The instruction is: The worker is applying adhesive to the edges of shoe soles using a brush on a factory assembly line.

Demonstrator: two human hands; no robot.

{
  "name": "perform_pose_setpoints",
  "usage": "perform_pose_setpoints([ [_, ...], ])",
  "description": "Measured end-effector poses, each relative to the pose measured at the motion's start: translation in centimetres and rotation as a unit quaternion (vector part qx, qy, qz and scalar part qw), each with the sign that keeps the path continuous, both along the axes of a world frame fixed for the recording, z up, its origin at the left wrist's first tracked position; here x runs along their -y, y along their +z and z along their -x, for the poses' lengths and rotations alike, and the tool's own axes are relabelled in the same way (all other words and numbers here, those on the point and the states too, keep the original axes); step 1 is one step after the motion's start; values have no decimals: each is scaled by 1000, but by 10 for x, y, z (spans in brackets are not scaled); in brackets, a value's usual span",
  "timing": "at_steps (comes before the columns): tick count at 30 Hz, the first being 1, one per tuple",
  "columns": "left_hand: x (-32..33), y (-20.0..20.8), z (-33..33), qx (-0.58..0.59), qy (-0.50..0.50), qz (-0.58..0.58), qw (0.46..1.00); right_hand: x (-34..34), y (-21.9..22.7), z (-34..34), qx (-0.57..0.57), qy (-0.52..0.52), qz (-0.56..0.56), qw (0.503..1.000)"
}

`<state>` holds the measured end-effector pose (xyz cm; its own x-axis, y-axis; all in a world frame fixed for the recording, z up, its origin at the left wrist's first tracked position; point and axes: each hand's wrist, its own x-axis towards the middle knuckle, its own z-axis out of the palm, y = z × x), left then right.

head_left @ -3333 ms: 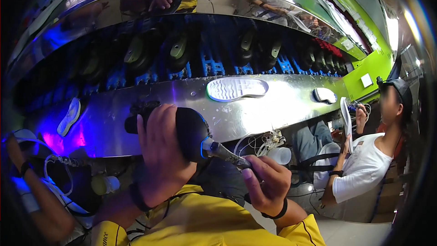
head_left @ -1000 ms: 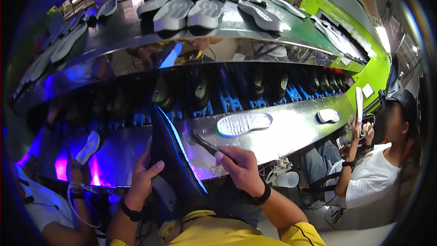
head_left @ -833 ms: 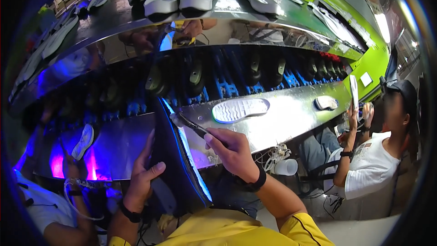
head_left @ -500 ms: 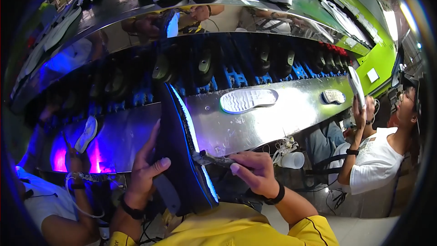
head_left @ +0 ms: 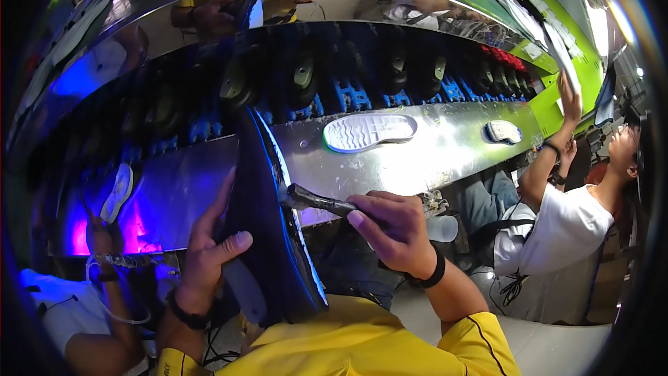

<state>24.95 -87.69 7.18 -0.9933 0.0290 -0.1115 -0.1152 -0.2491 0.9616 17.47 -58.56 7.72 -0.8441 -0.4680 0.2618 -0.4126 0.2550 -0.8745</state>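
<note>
My left hand [head_left: 209,257] is wrapped around a dark shoe upper [head_left: 261,251] on its last, thumb on the near side. The shoe stands on end in front of my yellow shirt, its underside turned to the right. Along that side a pale strip glows bluish-white beside a thin blue line. Between the thumb and fingers of my right hand [head_left: 396,230] is a dark-handled brush [head_left: 320,200], its head touching the glowing strip around mid-length. My left fingertips are hidden behind the shoe. Beyond the brush, a white shoe sole [head_left: 372,132] lies on the metal ledge [head_left: 334,174].
A smaller sole piece [head_left: 503,132] lies farther right on the ledge. Behind it runs a dark rack with several shoes and blue supports [head_left: 351,96]. A co-worker on the right lifts a pale sole [head_left: 562,56]; another on the left has a sole [head_left: 118,191] under purple light.
The brush has moved up along the shoe's strip, toward its far end, and shows more of its handle. The right-hand co-worker has raised a sole higher. My view has tilted down slightly.
</note>
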Motion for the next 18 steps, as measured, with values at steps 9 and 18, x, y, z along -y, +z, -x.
perform_pose_setpoints([
  [9,-1,14,7,9,32,32,999,-14,8,-7,-25,42,21,999],
  [18,-5,23,11,16,51,34,998,-29,23,-7,3,73,-4,997],
])
